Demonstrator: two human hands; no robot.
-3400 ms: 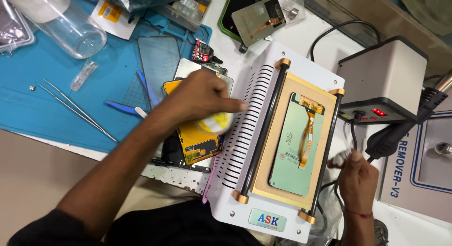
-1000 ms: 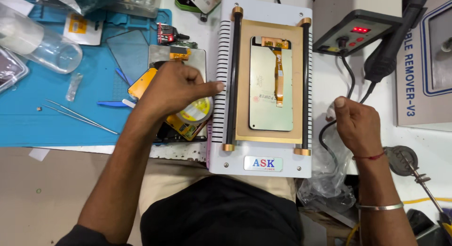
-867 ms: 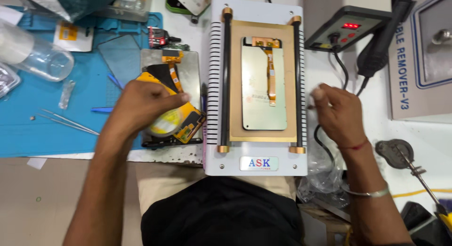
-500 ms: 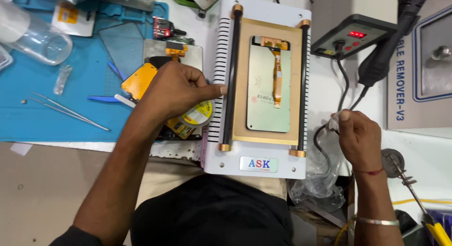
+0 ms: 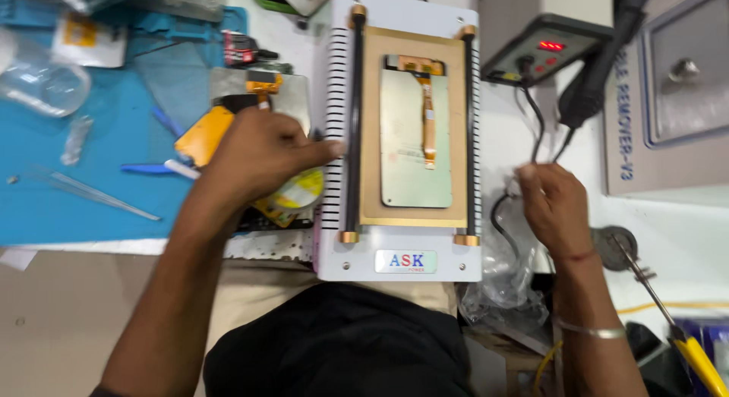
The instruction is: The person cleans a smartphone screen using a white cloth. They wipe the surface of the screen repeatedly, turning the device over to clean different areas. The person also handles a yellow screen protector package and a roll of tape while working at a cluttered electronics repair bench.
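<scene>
Hands [image 5: 262,165] — cluttered white bench [image 5: 683,237], blue mat [image 5: 83,192], heating plate [image 5: 414,131]

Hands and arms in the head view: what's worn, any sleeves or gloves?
Both bare, no gloves, no sleeves over the forearms. The left hand wears nothing visible. The right hand has a thin red thread at the wrist and a plain silver bangle further up the forearm. No watch or rings visible.
</scene>
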